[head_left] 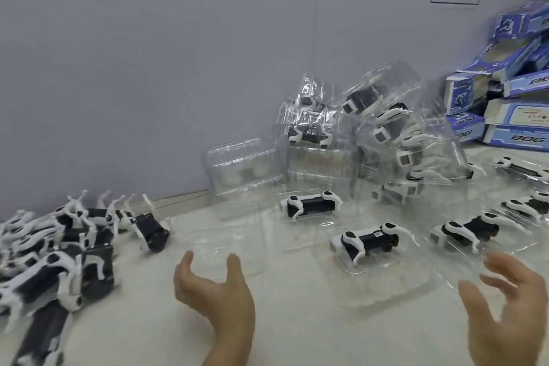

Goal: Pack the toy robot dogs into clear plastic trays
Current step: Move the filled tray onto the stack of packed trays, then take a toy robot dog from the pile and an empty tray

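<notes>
Hands hang spread and empty: left hand [214, 291] low centre, right hand [511, 306] lower right. Loose dogs [59, 246] pile at middle left, nearer my left hand; I judge the empty tray [217, 241] just above it takes the next one.

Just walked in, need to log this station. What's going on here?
A person is packing, both hands open and empty: the left hand before an empty tray, the right hand beside a tray holding a toy robot dog. Unpacked dogs lie heaped at left; filled trays are piled at the back by blue boxes.
</notes>
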Motion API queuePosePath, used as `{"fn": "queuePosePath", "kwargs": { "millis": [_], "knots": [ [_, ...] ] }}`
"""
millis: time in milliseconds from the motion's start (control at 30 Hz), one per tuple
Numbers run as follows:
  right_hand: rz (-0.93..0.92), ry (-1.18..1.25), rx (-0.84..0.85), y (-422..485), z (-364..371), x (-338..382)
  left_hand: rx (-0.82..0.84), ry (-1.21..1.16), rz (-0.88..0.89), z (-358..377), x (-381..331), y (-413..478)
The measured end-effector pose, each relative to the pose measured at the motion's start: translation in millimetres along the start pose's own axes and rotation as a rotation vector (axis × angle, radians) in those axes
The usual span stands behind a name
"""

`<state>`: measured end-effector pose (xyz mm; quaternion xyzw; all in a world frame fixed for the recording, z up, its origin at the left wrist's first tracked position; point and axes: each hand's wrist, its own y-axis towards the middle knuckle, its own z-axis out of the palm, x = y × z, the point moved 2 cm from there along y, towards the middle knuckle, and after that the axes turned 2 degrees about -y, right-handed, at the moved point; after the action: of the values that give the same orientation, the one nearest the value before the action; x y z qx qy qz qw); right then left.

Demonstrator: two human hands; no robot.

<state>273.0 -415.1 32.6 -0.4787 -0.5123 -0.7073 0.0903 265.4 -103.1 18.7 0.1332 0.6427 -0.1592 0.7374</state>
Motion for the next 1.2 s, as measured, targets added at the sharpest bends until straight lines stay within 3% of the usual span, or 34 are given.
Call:
{"fn": "queuePosePath", "kwargs": {
  "millis": [67,100,233,300,400,467,533,667,767,900,967,1067,1133,1200],
  "knots": [
    [-0.139,0.035,0.142,-16,39,33,-0.123,0.093,-0.043,-16,-3,38],
    [-0.199,0.038,0.232,-23,59,48,-0.109,0.158,-0.068,-23,-3,56],
    [-0.299,-0.035,0.791,-42,145,88,0.127,0.443,-0.104,-44,10,96],
    [-0.417,-0.207,1.045,-52,191,90,0.171,0.387,-0.085,-52,13,100],
    [-0.565,-0.516,1.264,-66,249,84,0.231,0.233,-0.027,-68,12,102],
    [-0.625,-0.572,1.270,-73,273,81,0.293,0.161,-0.039,-79,7,103],
    [-0.609,-0.481,1.237,-76,283,79,0.296,0.144,-0.050,-92,6,109],
    [-0.703,-0.413,1.298,-89,290,83,0.317,0.234,-0.013,-122,7,124],
    [-0.678,-0.356,1.390,-92,296,88,0.365,0.350,0.111,-131,5,131],
    [-0.803,-0.247,1.459,-103,301,97,0.236,0.359,0.405,-117,-28,154],
    [-0.909,-0.219,1.456,-110,304,100,0.365,0.363,0.443,-94,-49,169],
    [-1.011,-0.212,1.408,-109,317,100,0.661,0.649,0.337,-65,-55,191],
    [-1.041,-0.192,1.385,-104,326,97,0.649,0.988,0.330,-66,-48,211],
    [-1.102,-0.195,1.356,-99,335,93,0.580,1.290,0.464,-72,-41,228]
  ]
}}
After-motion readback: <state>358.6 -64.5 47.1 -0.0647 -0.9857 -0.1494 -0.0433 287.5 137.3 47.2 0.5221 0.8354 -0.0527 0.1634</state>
